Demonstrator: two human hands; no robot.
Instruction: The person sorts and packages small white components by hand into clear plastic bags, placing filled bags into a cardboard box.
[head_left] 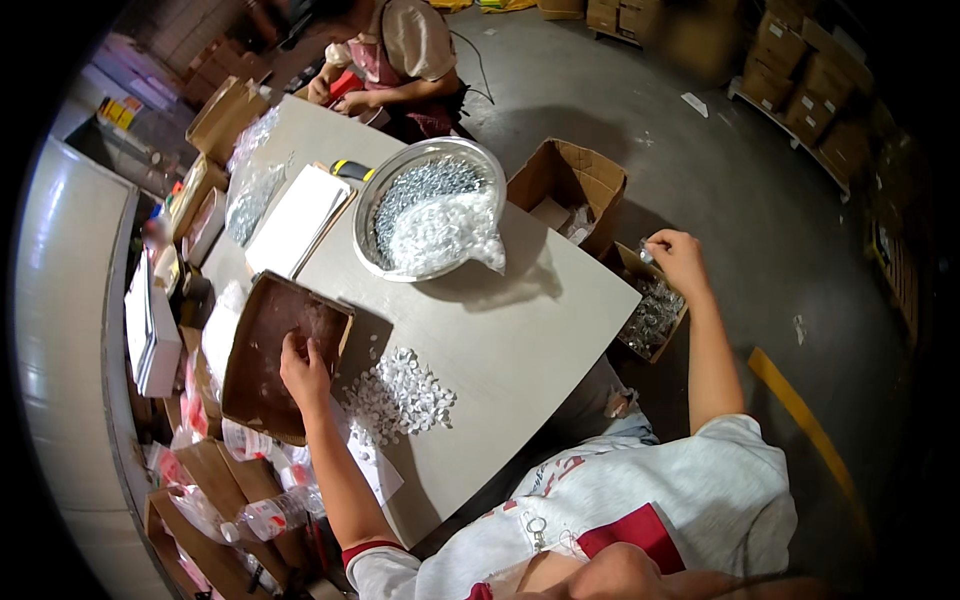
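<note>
My left hand reaches into a shallow brown box at the table's left side. Its thumb and a finger stand apart, and I see nothing between them. Beside that box, a pile of small white plastic pieces is spread on the grey table. Off the table's right edge, my right hand is closed in a pinch on a small shiny packet, too small to make out well. Under it is a small cardboard box holding many shiny clear packets.
A metal bowl holds small metal parts and a bag of white pieces. A yellow-and-black handle and papers lie nearby. A larger carton stands right. Another person works at the far end.
</note>
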